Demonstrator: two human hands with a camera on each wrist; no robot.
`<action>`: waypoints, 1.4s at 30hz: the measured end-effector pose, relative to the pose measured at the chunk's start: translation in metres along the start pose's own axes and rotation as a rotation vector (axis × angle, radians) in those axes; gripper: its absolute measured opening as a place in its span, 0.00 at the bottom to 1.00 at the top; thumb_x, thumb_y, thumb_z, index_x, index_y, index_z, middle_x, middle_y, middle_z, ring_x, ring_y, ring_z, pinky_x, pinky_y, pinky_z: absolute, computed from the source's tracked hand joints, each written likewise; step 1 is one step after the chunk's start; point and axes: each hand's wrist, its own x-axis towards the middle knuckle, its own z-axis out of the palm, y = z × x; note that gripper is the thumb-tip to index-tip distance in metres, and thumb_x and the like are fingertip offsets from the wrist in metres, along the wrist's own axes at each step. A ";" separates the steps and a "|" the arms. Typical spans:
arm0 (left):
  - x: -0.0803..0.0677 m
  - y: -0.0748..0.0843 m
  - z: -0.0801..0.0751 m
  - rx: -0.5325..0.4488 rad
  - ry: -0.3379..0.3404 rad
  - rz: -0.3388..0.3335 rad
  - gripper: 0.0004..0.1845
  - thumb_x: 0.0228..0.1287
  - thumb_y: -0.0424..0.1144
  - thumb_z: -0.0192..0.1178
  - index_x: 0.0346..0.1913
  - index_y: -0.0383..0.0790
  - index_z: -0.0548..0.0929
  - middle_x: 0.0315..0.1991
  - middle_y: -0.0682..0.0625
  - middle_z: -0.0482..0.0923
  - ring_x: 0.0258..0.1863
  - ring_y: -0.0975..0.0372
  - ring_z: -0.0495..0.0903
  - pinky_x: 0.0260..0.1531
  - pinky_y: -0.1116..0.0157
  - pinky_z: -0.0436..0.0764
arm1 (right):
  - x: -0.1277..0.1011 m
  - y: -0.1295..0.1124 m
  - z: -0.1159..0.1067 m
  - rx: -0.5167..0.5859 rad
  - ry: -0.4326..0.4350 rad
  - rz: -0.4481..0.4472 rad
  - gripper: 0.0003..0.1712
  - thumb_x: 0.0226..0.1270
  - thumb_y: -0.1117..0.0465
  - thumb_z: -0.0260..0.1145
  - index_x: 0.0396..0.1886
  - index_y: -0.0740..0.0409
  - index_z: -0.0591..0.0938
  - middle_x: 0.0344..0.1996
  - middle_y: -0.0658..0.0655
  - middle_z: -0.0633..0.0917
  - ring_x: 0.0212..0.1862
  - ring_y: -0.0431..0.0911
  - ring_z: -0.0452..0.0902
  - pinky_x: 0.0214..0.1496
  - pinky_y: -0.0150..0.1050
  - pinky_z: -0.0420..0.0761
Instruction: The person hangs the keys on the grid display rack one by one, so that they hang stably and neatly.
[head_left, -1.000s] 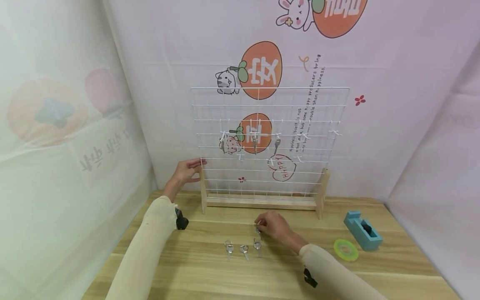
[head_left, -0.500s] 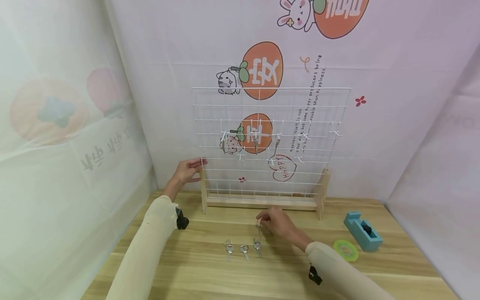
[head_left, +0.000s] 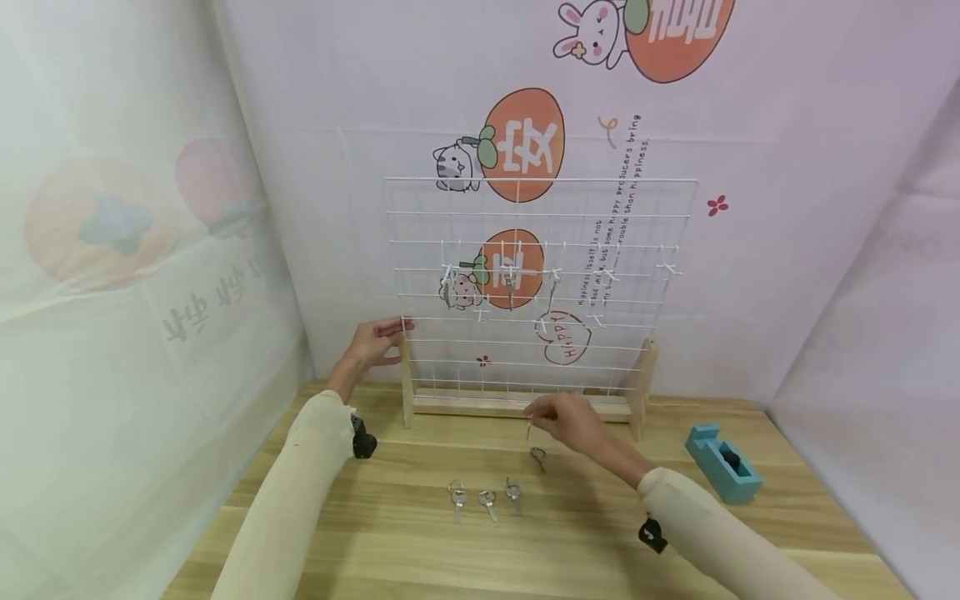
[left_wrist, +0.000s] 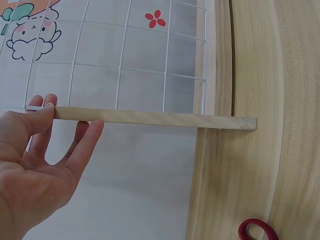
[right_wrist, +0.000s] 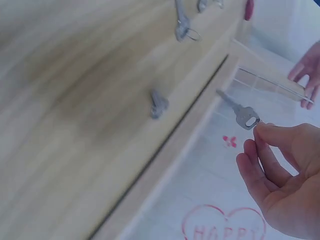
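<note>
The surface (head_left: 420, 542) carries a rack (head_left: 540, 250) along its back edge. The left hand (head_left: 372, 342), fingers straight, rests against the rack's left post. The right hand (head_left: 572, 418) pinches a key (right_wrist: 239, 111) above mid-surface; it hangs blade down.

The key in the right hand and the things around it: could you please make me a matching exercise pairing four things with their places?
Things:
1. key
2. left hand
3. tape dispenser
4. three keys

Places:
A. flat on the table, in a row
B. far right of the table
C. pinched in the right hand, above the table
D. on the wire rack's left wooden post

Pairs: 1-C, 2-D, 3-B, 4-A
</note>
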 end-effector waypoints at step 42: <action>-0.001 -0.002 0.001 0.031 -0.016 0.018 0.22 0.82 0.31 0.52 0.74 0.38 0.75 0.72 0.42 0.73 0.71 0.43 0.71 0.61 0.46 0.81 | 0.021 -0.011 -0.162 0.002 0.493 0.060 0.10 0.68 0.72 0.72 0.47 0.65 0.89 0.38 0.64 0.91 0.41 0.58 0.90 0.47 0.47 0.88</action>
